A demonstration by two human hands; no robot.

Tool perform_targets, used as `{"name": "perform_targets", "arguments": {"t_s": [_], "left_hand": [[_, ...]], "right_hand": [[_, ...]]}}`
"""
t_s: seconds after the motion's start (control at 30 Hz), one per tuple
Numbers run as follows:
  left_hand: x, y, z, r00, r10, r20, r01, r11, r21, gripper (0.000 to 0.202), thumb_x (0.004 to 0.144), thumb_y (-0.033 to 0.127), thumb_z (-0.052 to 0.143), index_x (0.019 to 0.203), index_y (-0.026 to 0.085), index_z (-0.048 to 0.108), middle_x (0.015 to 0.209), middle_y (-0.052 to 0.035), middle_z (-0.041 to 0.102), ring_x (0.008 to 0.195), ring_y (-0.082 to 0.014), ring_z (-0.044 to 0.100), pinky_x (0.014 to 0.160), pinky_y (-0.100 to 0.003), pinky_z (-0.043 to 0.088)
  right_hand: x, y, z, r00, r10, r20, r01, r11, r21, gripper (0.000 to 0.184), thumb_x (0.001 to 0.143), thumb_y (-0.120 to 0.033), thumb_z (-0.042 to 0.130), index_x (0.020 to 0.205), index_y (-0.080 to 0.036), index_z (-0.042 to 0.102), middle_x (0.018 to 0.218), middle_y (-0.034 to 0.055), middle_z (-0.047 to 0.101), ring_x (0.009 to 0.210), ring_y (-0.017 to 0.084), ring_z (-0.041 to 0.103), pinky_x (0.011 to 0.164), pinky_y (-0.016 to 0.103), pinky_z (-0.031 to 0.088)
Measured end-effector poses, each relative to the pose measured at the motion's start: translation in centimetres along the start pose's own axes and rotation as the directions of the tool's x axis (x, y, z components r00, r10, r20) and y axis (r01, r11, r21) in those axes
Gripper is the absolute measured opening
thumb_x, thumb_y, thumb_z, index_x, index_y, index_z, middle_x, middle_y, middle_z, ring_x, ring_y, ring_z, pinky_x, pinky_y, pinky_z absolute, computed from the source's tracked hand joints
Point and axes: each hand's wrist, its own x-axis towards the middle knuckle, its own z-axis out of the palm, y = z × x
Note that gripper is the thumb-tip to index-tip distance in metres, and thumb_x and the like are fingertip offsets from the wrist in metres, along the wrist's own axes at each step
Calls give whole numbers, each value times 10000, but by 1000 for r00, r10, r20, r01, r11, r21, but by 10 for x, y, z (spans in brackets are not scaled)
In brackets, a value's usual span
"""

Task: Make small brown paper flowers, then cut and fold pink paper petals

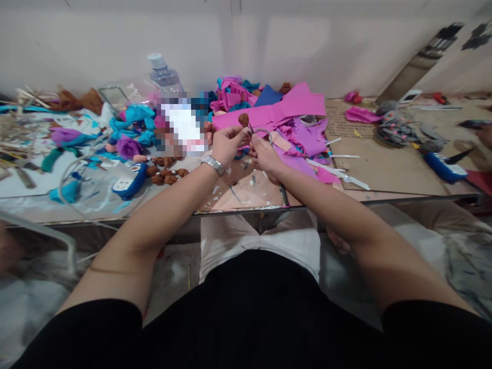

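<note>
Above the middle of the table, my left hand [229, 144] wears a metal watch and pinches a small brown crumpled-paper ball [243, 120], which pokes up past the fingertips. My right hand [264, 154] is closed around a pair of scissors [266, 132]. One finger loop shows beside the hand, and the dark blades point up close to the ball. Whether the blades touch the ball I cannot tell. Behind both hands lie pink paper sheets [269, 114] and purple paper scraps [313, 137]. Several brown paper balls [168, 171] rest left of my left wrist.
A capped bottle [164, 77] stands by the wall near a blurred-out bright patch. Blue-and-white devices [129, 180] sit at left and right. White strips [340, 173] lie on the right beside a brown cardboard sheet [380, 171]. Another person's hand [485, 134] is at the right edge.
</note>
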Motion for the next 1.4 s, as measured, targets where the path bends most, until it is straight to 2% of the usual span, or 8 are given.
{"name": "perform_targets", "arguments": {"t_s": [0.1, 0.23, 0.43, 0.67, 0.9, 1.13, 1.27, 1.4], "left_hand": [[1, -1, 0, 1000, 17, -2, -17, 1000, -18, 371, 824, 439, 1032, 880, 174, 778, 814, -25, 820, 746, -151, 811, 763, -273, 710], [1, -3, 1, 999, 52, -5, -52, 998, -23, 369, 850, 438, 1011, 856, 189, 740, 809, -24, 798, 757, -157, 801, 772, -290, 711], [4, -6, 0, 996, 83, -15, -83, 996, 20, 364, 860, 461, 996, 849, 205, 738, 791, -20, 773, 736, -149, 768, 785, -299, 698], [3, -7, 0, 987, 161, -19, -158, 983, 88, 326, 882, 459, 962, 864, 205, 758, 791, -2, 758, 720, -144, 740, 780, -290, 661], [-5, 4, 5, 989, 126, -73, -114, 982, 153, 329, 876, 468, 947, 849, 213, 740, 784, -5, 756, 791, -179, 770, 826, -307, 672], [-7, 5, 5, 990, 126, -65, -112, 978, 178, 308, 900, 441, 924, 827, 216, 726, 785, -16, 754, 832, -198, 781, 850, -326, 668], [-3, 5, 4, 988, 137, -67, -126, 982, 139, 309, 914, 437, 917, 835, 214, 718, 781, -17, 760, 794, -183, 783, 834, -326, 678], [5, 9, 1, 985, 126, -115, -116, 990, 85, 383, 891, 525, 945, 843, 240, 693, 747, -6, 749, 815, -180, 809, 853, -319, 703]], "right_hand": [[-1, -1, 1, 999, -11, -33, 12, 1000, 14, 699, 1025, -958, 478, 896, -276, 400, 709, -86, 296, 527, 86, 230, 492, 223, 185], [-2, -1, 3, 999, 12, -38, -10, 999, 42, 700, 1019, -958, 492, 895, -276, 395, 711, -89, 287, 536, 86, 222, 503, 215, 171], [-3, 1, 7, 999, 15, -52, -10, 996, 83, 701, 1007, -966, 481, 937, -272, 414, 730, -100, 301, 549, 75, 215, 496, 198, 218], [-3, 2, 10, 998, 42, -39, -38, 993, 114, 682, 1051, -942, 430, 944, -269, 412, 721, -104, 299, 540, 71, 199, 486, 191, 215], [-2, 2, 11, 996, 34, -84, -29, 997, 69, 733, 993, -999, 451, 911, -272, 402, 709, -103, 305, 527, 70, 225, 473, 197, 233], [1, 6, 12, 996, 10, -84, -3, 996, 86, 728, 1002, -994, 447, 911, -272, 414, 687, -105, 307, 516, 74, 235, 476, 203, 234], [2, 3, 8, 991, 51, -128, -38, 994, 101, 690, 1056, -951, 415, 907, -277, 403, 674, -110, 304, 501, 83, 211, 476, 211, 208], [8, 1, -1, 983, 77, -167, -62, 994, 90, 706, 1020, -956, 525, 868, -281, 385, 665, -102, 309, 498, 97, 217, 473, 227, 214]]}}
